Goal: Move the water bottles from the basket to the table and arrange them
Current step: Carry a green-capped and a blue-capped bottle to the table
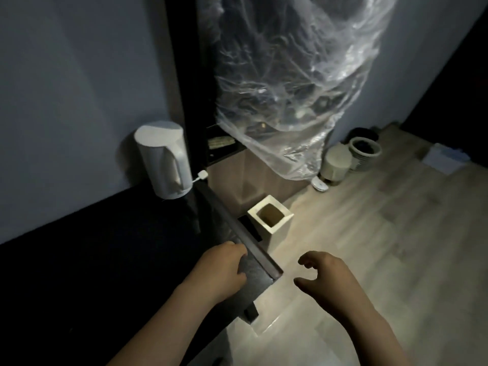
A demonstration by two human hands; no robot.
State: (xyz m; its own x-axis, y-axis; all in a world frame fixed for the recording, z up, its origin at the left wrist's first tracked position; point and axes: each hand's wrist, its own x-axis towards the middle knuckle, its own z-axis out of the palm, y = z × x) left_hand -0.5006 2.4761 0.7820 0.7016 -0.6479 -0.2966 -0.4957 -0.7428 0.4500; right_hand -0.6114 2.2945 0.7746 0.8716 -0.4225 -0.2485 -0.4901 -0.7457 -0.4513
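- Out of sight, at this moment, are the water bottles and the basket: neither shows anywhere in the view, so where they are cannot be told.
- Both grips are empty, which fits a moment between carries or before the first one, as I judge it.
- The left grip point(224, 262) lies over the near corner of the bench point(260, 285), its fingers loosely curled and holding nothing. Whether it rests on the top or hangs just above it is hard to tell in the dim light.
- The right grip point(327, 276) hangs off the bench, over the floor point(369, 247), with thumb and fingers bent in an open claw and nothing between them. It looks ready to reach.
- The bench top is dark and matt with a fine grain, and a raised rail runs along its edge. Most of it is lost in shadow.
- A white kettle point(166, 165), smooth and rounded, stands at the far end of the bench against the grey wall point(66, 101). A small white plug point(202, 175) lies just beside it.
- On the pale wood-look floor, close to the bench edge, stands a square white bin point(272, 220), open at the top.
- Behind it hangs a bulky bundle under crinkled clear plastic point(290, 88).
- Two round pots point(365, 153) stand by the far wall.
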